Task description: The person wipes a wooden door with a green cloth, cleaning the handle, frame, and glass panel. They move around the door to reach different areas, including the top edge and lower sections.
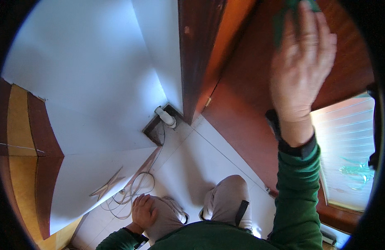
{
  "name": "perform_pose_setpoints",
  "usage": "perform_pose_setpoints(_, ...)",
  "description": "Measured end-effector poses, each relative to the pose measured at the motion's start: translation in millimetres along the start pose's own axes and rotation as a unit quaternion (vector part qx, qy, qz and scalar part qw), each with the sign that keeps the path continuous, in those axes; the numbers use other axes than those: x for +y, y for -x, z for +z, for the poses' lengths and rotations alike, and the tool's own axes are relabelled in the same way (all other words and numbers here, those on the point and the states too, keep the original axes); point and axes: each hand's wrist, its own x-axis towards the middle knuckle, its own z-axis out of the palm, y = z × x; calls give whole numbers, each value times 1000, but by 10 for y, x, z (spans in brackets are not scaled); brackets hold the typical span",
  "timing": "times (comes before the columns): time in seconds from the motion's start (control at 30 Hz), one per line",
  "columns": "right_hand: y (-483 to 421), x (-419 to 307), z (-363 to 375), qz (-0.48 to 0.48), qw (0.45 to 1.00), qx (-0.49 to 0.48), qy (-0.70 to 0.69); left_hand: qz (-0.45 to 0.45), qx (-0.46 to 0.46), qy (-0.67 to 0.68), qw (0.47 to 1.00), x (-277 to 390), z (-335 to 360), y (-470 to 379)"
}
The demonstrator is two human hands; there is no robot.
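My right hand (300,68) is raised over a reddish-brown wooden door (251,93) at the upper right. Its outstretched fingers are on a green cloth (278,26), partly hidden under the hand and cut off by the top of the view. The hand is slightly blurred. My left hand (143,211) lies on my bent left knee, holding nothing, with the thumb apart from the fingers. Below it are my light trousers (230,193).
A dark wooden door frame (195,56) adjoins a white wall (86,62). In the corner, a white pipe (166,117) rises from the floor. A loose cable (142,184) coils near a star-shaped ornament (108,186). The door has a ribbed glass pane (342,147).
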Motion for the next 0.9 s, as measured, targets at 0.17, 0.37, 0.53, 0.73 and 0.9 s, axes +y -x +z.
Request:
perform_pose_setpoints(0.17, 1257, -902, 384, -195, 947, -247, 70, -12, 37, -15, 999, -111, 92, 2)
perform_pose_setpoints(0.37, 2255, -1448, 574, -281, 855, -423, -107, 6, 84, -38, 996, -220, 220, 46)
perform_pose_setpoints(0.53, 1582, -1078, 177, -245, 882, -402, -6, 32, 120, -26, 992, -280, 242, -26)
perform_pose_setpoints(0.73, 802, -394, 189, -8, 997, -73, -26, 41, 100, -13, 994, -338, 211, -131)
perform_pose_setpoints(0.9, 1910, -1230, 568, -218, 909, -353, -46, 44, 104, -18, 993, -380, 267, -128)
